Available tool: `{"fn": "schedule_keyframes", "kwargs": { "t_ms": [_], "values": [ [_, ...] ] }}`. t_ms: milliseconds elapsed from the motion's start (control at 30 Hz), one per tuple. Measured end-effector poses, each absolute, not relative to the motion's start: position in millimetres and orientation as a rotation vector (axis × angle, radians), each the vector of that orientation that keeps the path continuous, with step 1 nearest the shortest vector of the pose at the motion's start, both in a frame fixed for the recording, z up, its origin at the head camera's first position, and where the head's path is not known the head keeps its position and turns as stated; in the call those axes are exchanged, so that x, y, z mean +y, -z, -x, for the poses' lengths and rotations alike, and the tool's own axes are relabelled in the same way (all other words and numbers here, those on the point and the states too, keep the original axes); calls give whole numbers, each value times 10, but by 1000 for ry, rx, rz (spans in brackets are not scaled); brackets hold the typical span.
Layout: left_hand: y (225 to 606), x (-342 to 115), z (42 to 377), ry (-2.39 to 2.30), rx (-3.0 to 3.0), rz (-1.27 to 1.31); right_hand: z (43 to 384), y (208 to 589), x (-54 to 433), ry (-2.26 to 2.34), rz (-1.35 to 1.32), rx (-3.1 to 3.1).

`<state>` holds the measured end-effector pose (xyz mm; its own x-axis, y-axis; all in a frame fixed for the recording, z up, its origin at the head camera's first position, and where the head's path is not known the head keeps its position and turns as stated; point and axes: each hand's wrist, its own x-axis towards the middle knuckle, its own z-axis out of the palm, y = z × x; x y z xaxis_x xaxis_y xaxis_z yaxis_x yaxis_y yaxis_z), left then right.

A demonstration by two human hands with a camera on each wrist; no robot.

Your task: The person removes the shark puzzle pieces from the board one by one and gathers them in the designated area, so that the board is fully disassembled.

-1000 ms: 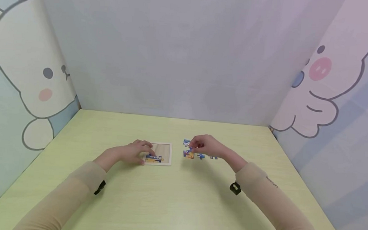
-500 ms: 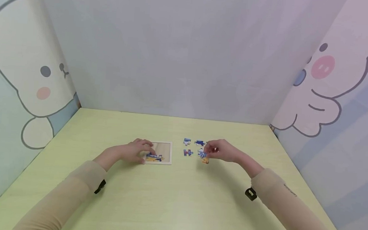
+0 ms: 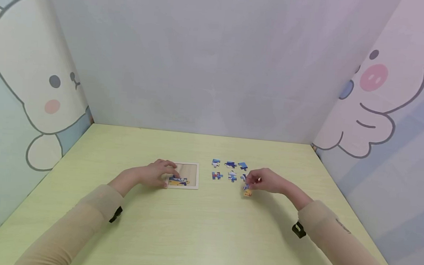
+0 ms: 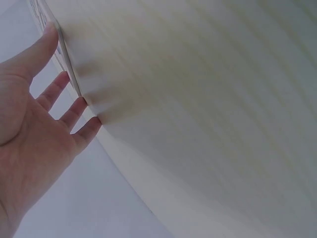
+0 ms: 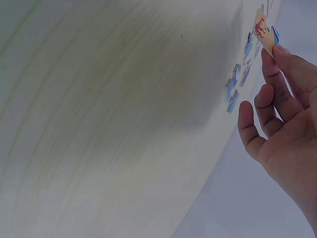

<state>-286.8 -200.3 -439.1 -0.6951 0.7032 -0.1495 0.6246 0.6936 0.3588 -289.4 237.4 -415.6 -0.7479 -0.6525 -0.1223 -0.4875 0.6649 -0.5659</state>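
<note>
In the head view, a light wooden puzzle tray point(image 3: 197, 176) lies flat, with joined blue and yellow pieces point(image 3: 178, 181) along its near side. My left hand point(image 3: 154, 174) rests at the tray's left side, thumb at the near corner and a finger reaching over the pieces. The left wrist view shows its fingers point(image 4: 74, 113) spread, loosely extended, against the tray's edge. My right hand point(image 3: 269, 180) pinches a yellow and blue jigsaw piece point(image 3: 247, 193) between thumb and forefinger. Its red, branching print shows in the right wrist view, where the other fingers point(image 5: 247, 124) curl loosely.
Loose blue jigsaw pieces lie in two rows right of the tray: a far-row piece point(image 3: 230, 165) and a near-row piece point(image 3: 232, 176) are among them. One near-row piece is partly behind the right hand. The pale table point(image 3: 206, 229) meets a curtain point(image 3: 207, 87) at the back.
My right hand has moved right and nearer, carrying the yellow and blue jigsaw piece away from the left end of the loose pieces, uncovering several. The left hand has stayed at the tray.
</note>
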Motion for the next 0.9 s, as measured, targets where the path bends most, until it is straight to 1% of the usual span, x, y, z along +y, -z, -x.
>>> {"fn": "schedule_keyframes", "kwargs": {
  "t_ms": [700, 900],
  "values": [
    [4388, -1992, 2849, -435, 2625, -1014, 2980, 4428, 2489, 784, 795, 2580],
    [4373, -1995, 2846, -427, 2622, -1001, 2977, 4442, 2475, 781, 793, 2606]
  ]
}}
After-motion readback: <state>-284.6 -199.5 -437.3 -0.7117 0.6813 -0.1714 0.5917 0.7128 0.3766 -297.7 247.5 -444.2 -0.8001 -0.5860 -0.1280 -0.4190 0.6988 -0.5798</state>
